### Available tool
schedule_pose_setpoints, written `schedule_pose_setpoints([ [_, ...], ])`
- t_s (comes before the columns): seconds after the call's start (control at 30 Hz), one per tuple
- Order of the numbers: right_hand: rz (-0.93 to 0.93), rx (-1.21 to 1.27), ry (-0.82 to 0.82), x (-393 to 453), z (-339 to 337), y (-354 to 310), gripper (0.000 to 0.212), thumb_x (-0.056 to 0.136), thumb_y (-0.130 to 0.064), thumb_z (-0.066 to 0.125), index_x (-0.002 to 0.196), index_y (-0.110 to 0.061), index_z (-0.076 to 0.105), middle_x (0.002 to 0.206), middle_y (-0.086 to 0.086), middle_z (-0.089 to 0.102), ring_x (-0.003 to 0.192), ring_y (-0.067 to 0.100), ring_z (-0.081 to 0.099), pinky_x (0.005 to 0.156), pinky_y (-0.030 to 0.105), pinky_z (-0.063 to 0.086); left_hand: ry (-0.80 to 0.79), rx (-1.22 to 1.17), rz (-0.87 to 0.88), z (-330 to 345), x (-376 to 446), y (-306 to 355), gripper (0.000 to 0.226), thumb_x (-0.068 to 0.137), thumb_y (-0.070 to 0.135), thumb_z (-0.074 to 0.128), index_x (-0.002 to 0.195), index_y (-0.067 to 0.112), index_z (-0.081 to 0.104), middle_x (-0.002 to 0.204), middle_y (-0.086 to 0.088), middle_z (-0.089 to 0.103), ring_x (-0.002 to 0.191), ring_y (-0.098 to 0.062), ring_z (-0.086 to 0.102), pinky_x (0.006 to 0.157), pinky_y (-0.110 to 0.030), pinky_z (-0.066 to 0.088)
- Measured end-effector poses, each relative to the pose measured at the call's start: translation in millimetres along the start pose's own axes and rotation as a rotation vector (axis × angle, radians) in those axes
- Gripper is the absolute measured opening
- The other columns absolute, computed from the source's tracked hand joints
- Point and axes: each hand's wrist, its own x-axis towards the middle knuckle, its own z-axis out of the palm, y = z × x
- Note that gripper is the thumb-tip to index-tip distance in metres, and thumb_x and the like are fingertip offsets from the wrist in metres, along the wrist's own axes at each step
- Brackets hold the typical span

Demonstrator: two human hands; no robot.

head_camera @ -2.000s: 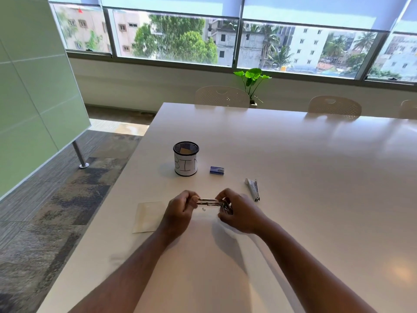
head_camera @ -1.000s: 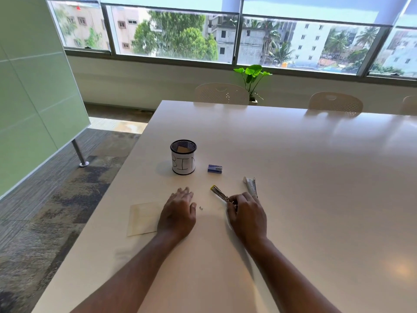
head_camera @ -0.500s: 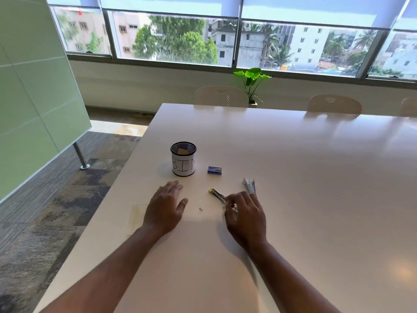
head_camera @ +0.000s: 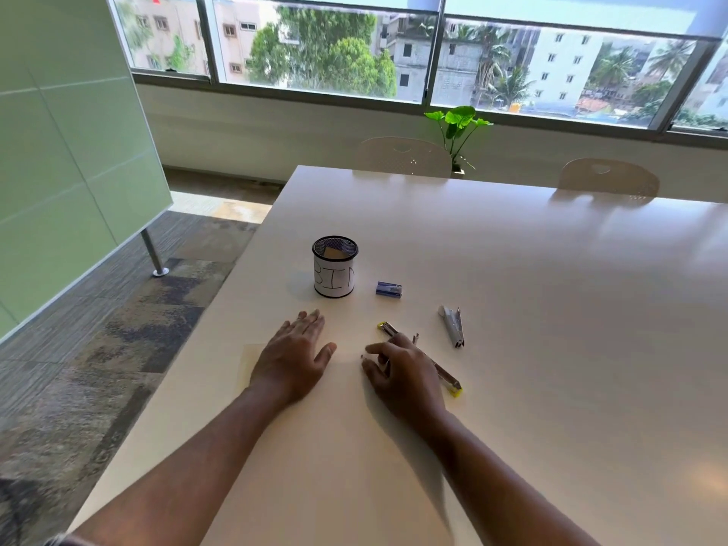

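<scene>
Though over stapler point(head_camera: 448, 379), right hand point(head_camera: 402, 373) on table point(head_camera: 512, 293).

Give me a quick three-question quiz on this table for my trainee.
1. True or false: the left hand lies flat, fingers straight, on the table.
2. What lies just right of the cup? A) a blue box B) a phone C) a bottle
3. Which hand covers part of the yellow-tipped tool?
Key: 1 true; 2 A; 3 the right hand.
</scene>
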Motion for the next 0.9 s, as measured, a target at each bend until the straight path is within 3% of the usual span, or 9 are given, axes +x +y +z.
schedule_pose_setpoints([
  [0.17, -0.006, 0.031, 0.012, 1, 0, 5, 0.033, 0.092, -0.044, 0.068, 0.125, -0.045, 0.068, 0.095, -0.018, 0.055, 0.078, 0.004, 0.057, 0.072, 0.025, 0.046, -0.001, -0.010, -0.008, 0, 1, 0, 0.066, 0.105, 0.050, 0.038, 0.162, 0.018, 0.027, 0.171, 0.003, 0.022, 0.159, -0.012, 0.016, 0.130, -0.034, 0.014],
  [0.27, -0.034, -0.007, 0.003, -1, 3, 1, 0.032, 0.094, -0.045, 0.063, 0.126, -0.049, 0.065, 0.097, -0.019, 0.056, 0.082, 0.006, 0.060, 0.075, 0.027, 0.048, -0.009, -0.012, -0.009, -1, 0, 0, 0.066, 0.106, 0.050, 0.038, 0.162, 0.019, 0.027, 0.171, 0.004, 0.021, 0.159, -0.012, 0.015, 0.130, -0.034, 0.014],
  [0.57, -0.005, -0.022, 0.009, -1, 1, -2, 0.016, 0.093, -0.039, 0.066, 0.108, -0.040, 0.073, 0.090, -0.016, 0.054, 0.081, 0.009, 0.061, 0.072, 0.027, 0.047, -0.002, -0.050, -0.003, -3, -1, -1, 0.065, 0.106, 0.048, 0.040, 0.162, 0.019, 0.027, 0.172, 0.005, 0.019, 0.159, -0.010, 0.013, 0.130, -0.031, 0.011],
  [0.73, 0.065, 0.082, -0.001, 3, -1, -3, 0.013, 0.094, -0.031, 0.069, 0.103, -0.037, 0.076, 0.101, -0.014, 0.068, 0.081, 0.009, 0.063, 0.077, 0.029, 0.053, 0.005, -0.055, 0.002, -2, 0, -1, 0.065, 0.106, 0.048, 0.040, 0.163, 0.019, 0.027, 0.172, 0.004, 0.019, 0.159, -0.011, 0.013, 0.130, -0.031, 0.010],
  [0.9, 0.101, 0.236, 0.000, 14, -1, -8, 0.012, 0.094, -0.025, 0.073, 0.102, -0.030, 0.079, 0.097, -0.013, 0.074, 0.080, 0.008, 0.067, 0.077, 0.036, 0.057, -0.050, -0.065, 0.013, -6, 4, -2, 0.067, 0.106, 0.048, 0.042, 0.163, 0.018, 0.024, 0.173, 0.004, 0.016, 0.160, -0.011, 0.010, 0.129, -0.031, 0.008],
])
